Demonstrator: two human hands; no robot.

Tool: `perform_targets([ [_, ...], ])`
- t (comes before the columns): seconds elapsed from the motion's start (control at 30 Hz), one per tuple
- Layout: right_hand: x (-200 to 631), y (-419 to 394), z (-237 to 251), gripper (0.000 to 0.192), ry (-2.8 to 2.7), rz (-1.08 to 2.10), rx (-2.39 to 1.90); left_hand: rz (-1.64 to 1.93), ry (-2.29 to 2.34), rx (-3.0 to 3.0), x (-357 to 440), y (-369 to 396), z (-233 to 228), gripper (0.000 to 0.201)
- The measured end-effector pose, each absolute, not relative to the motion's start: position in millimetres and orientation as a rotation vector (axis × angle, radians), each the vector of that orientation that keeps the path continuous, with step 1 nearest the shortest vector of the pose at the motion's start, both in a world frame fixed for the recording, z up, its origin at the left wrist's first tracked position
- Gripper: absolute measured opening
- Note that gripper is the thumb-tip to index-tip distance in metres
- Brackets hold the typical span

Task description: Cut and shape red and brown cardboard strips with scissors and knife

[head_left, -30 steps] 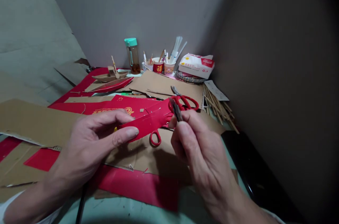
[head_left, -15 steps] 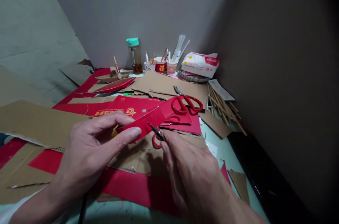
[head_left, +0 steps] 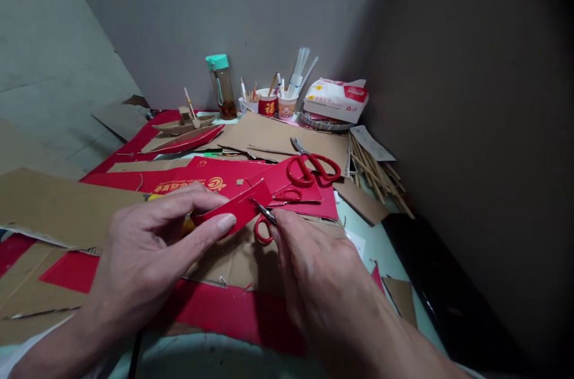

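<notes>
My left hand (head_left: 147,247) pinches a narrow red cardboard strip (head_left: 240,205) between thumb and fingers, holding it above the table. My right hand (head_left: 323,274) grips a small dark metal tool (head_left: 263,211), its tip touching the right end of the strip. A small pair of red-handled scissors (head_left: 269,220) lies on the cardboard just under that tip. Whether the tool is a blade or tweezers I cannot tell.
Large red-handled scissors (head_left: 311,167) lie on red card behind. Brown cardboard sheets (head_left: 58,205) and red card pieces (head_left: 233,313) cover the table. At the back stand a teal-capped bottle (head_left: 219,86), cups of pens (head_left: 278,105), a tissue pack (head_left: 336,99); wooden sticks (head_left: 374,173) right.
My right hand came down and leftward with the dark tool, from near the big scissors to the end of the red strip. The left hand stayed on the strip.
</notes>
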State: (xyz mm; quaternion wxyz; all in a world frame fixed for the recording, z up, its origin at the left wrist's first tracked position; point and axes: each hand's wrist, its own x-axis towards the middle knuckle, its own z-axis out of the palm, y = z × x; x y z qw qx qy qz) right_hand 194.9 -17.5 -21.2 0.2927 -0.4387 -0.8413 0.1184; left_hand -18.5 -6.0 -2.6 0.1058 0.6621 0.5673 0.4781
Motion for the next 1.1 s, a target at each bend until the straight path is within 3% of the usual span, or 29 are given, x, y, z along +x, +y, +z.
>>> perform_targets([
  [0.17, 202.0, -18.0, -16.1, 0.021, -2.341, 0.363, -1.309, 1.28, 1.486, 2.034, -9.3, 1.4, -0.6, 0.008],
  [0.33, 218.4, -23.4, -11.3, 0.019, -2.035, 0.376, -1.455, 1.215, 1.399, 2.087, -6.0, -0.6, -6.1, 0.005],
  [0.73, 234.7, -41.7, -17.4, 0.01, -1.534, 1.031, -1.347, 0.923, 1.071, 2.543, 2.0, 3.0, -5.6, 0.035],
  [1.1, 238.0, -35.6, -39.5, 0.01, -1.881, 0.717, -1.649, 0.724, 0.944, 2.764, 9.4, 2.1, -35.8, 0.035],
])
